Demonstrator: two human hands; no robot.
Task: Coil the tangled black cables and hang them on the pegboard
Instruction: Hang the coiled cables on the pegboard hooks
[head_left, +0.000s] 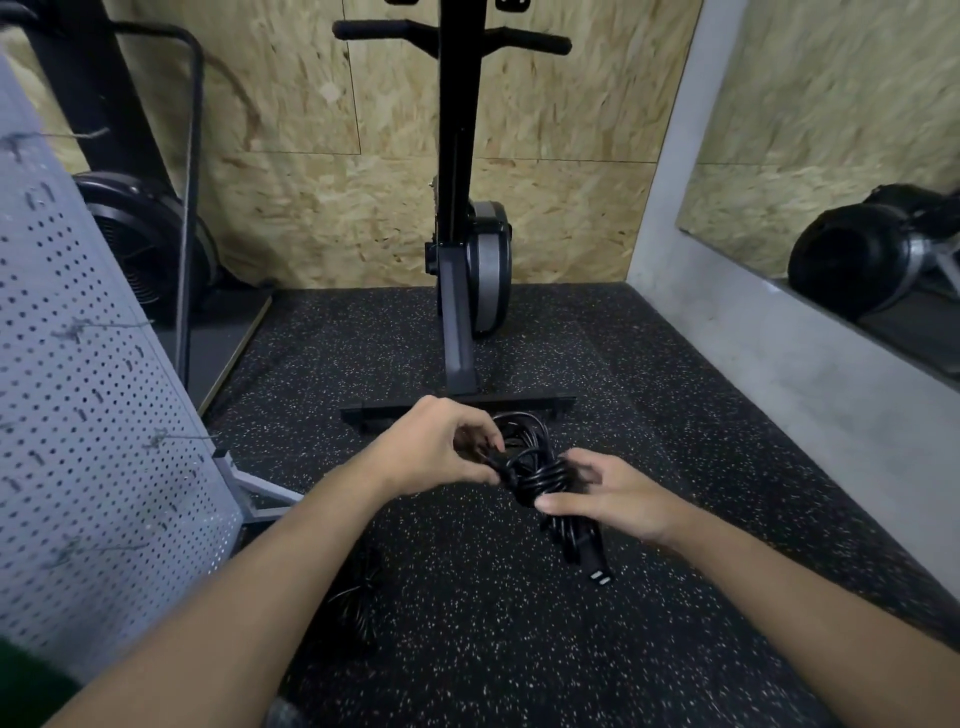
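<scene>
Gym corner, speckled floor (467, 654), chipboard wall; pegboard (78, 415) at left. Cable (540, 475) bundle held mid-air between hands, plug (600, 576) dangling.

Risk: if either grip eases, wrap slackens, loops spring loose, retangle; plug may snag.

Left hand (434, 449): fingers (480, 430) curled narrow, pinching wrap. Right hand (621, 501): half-curled round lower loops.

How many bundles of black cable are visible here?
2. The first bundle is held by the left hand and the right hand; a second bundle lies on the floor beside the left forearm. Others may be hidden.
</scene>
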